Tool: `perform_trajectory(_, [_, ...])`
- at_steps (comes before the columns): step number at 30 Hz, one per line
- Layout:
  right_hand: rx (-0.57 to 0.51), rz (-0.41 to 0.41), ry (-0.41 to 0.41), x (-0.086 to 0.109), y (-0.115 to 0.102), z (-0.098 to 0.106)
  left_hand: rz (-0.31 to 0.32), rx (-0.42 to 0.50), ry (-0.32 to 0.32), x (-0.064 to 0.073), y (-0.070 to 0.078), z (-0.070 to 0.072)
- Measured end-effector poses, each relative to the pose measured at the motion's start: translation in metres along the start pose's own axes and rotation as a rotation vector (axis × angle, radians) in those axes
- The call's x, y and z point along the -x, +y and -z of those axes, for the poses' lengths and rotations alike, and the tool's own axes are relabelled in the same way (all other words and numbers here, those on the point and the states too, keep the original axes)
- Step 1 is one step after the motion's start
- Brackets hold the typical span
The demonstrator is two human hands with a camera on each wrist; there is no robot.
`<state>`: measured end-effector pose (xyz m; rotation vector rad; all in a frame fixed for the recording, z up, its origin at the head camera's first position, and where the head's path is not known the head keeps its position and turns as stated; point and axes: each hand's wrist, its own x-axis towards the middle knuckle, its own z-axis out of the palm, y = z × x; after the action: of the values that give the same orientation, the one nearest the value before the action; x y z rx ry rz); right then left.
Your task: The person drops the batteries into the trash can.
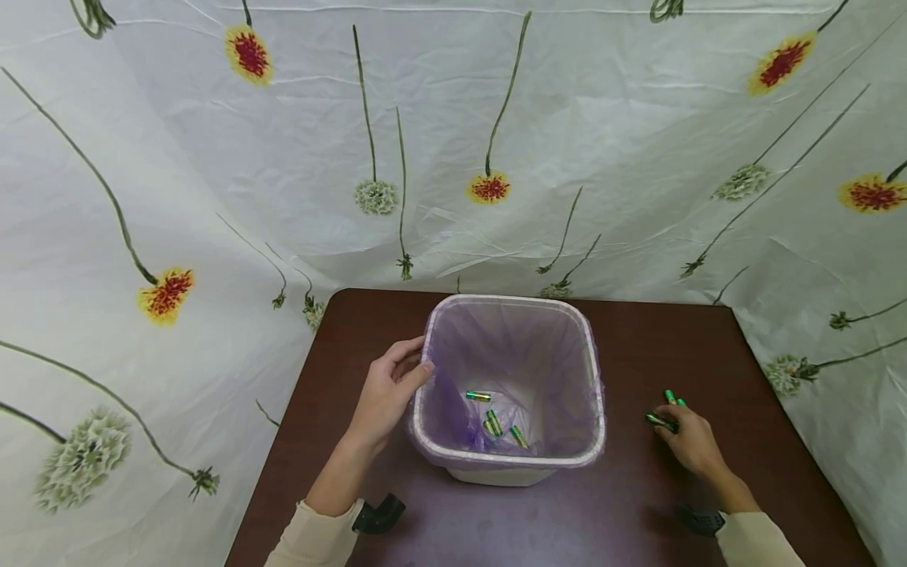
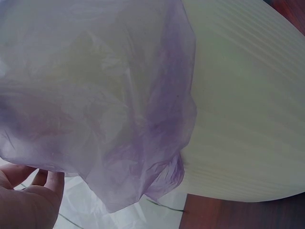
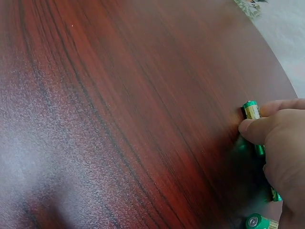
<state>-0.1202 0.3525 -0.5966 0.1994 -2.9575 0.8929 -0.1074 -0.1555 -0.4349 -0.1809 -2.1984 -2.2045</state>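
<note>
"Pinching that battery (image 3: 252, 110), is the right hand (image 1: 690, 441) well set?"

"I'd say so. Thumb and fingers grasp it by its sides, with one end poking out. Lifting it straight up seems best: two loose batteries (image 1: 669, 396) lie just beside it on the tabletop (image 1: 673, 339), and a sideways drag might roll them. Whether the pinched one touches the wood, I can't tell."

"And the left hand (image 1: 386, 386)?"

"It holds the lined rim of the bin (image 1: 509, 299), thumb over the lip, other fingers outside by the overhanging purple bag (image 2: 95, 119). A light grip should do; a hard tug could pull the bag loose. More batteries (image 1: 494, 423) lie at the bottom, on the bag."

"How do the arms sit?"

"Both reach forward. The left slants inward to the bin's left side. The right, well apart from the bin, angles in from the right, back of the hand facing up."
</note>
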Motion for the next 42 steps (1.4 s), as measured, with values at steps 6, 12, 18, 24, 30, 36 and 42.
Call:
perform_trajectory(6, [0.016,0.024,0.010,-0.002,0.003,0.000,0.004,-0.002,-0.003,-0.001,0.001,0.000])
perform_trajectory(12, [0.020,0.071,0.048,0.000,0.003,-0.002,0.010,-0.001,-0.003,0.000,0.002,0.000])
perform_trajectory(18, [0.008,0.118,0.073,-0.001,0.000,0.000,0.004,0.009,-0.008,0.000,0.002,-0.001])
perform_trajectory(24, [0.006,0.145,0.100,-0.005,-0.003,0.003,0.001,0.010,-0.004,-0.001,0.002,-0.001])
perform_trajectory(30, [0.024,0.158,0.119,-0.008,-0.007,0.006,0.002,0.007,-0.004,-0.001,0.002,-0.001])
perform_trajectory(36, [0.014,0.151,0.114,-0.010,-0.012,0.012,0.000,0.002,0.001,-0.001,0.001,0.000])
perform_trajectory(42, [0.008,0.161,0.106,-0.012,-0.022,0.020,0.006,-0.004,0.002,-0.001,-0.001,0.000])
